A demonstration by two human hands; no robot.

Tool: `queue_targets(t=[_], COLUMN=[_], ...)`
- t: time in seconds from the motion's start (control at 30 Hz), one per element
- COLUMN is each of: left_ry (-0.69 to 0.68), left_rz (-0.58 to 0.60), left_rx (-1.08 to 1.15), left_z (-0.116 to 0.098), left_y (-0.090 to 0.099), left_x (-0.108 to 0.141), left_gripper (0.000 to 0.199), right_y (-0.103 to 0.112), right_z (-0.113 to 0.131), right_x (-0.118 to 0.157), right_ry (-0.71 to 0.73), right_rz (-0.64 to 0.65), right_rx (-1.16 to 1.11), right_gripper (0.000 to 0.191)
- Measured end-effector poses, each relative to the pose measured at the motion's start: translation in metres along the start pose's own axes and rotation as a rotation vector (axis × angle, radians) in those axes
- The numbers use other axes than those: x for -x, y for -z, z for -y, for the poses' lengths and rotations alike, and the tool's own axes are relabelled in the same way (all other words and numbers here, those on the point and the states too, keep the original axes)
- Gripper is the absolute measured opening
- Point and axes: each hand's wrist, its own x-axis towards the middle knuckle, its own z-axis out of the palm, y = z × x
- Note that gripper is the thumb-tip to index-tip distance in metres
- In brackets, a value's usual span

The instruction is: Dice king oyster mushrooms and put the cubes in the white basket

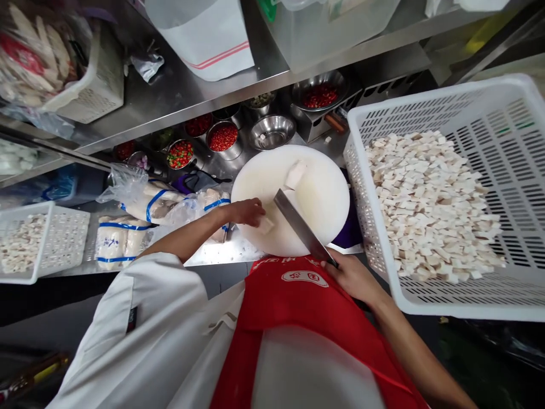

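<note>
My right hand [347,275] is wrapped round the handle of a cleaver [300,224], whose blade points up and left over a round white cutting board [326,227]. At the board's left edge, my left hand [249,212] is closed, its fingertips at a small pale piece [265,225]. Whether the fingers grip that piece is too small to tell. A larger white piece [295,174] lies on the board beyond the blade tip, with another pale piece beside it, partly hidden by the blade.
A large white basket [374,227] of cut white pieces [434,210] stands on the right. Wrapped packages [117,241] and a smaller basket [68,238] are at left. Metal bowls, one with red chopped peppers [222,138], sit behind the board, below a steel shelf [170,116].
</note>
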Motion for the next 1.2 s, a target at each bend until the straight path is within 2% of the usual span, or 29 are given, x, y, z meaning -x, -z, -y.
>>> queue_targets(t=[0.1, 0.17, 0.27, 0.37, 0.43, 0.57, 0.67, 0.77, 0.93, 1.1, 1.2], left_ry=[0.054, 0.151, 0.219, 0.206, 0.173, 0.13, 0.134, 0.126, 0.118, 0.178, 0.224], left_rz=[0.153, 0.156, 0.106, 0.048, 0.083, 0.266, 0.323, 0.349, 0.343, 0.34, 0.325], left_rx=[0.023, -0.017, -0.063, -0.062, -0.078, -0.113, -0.094, -0.072, -0.032, -0.021, -0.004], left_z=[0.001, -0.006, -0.019, -0.026, -0.028, -0.034, -0.041, -0.047, -0.054, -0.057, -0.056], left_y=[-0.006, -0.013, -0.022, -0.023, -0.019, -0.007, -0.004, -0.005, -0.008, -0.011, -0.014], left_x=[0.011, 0.013, 0.01, 0.004, -0.001, -0.01, -0.017, -0.019, -0.022, -0.025, -0.021], left_gripper=[0.074, 0.081, 0.053, 0.031, 0.034, 0.058, 0.046, 0.041, 0.063, 0.047, 0.049], right_y=[-0.005, -0.008, -0.009, -0.01, -0.011, -0.015, -0.015, -0.013, -0.01, -0.007, -0.007], right_z=[0.001, 0.001, 0.001, 0.001, 0.0, -0.001, -0.001, 0.001, 0.003, 0.004, 0.004], right_x=[-0.013, -0.018, -0.022, -0.023, -0.024, -0.025, -0.025, -0.026, -0.028, -0.031, -0.031], right_ry=[-0.002, -0.006, -0.015, -0.027, -0.031, -0.052, -0.082, -0.115, -0.123, -0.114, -0.117], right_rz=[0.052, 0.052, 0.038, 0.041, 0.048, 0.064, 0.054, 0.052, 0.043, 0.037, 0.031], right_rx=[0.074, 0.097, 0.103, 0.108, 0.103, 0.076, 0.057, 0.056, 0.06, 0.07, 0.069], right_gripper=[0.036, 0.034, 0.034, 0.033, 0.033, 0.036, 0.035, 0.034, 0.034, 0.032, 0.03])
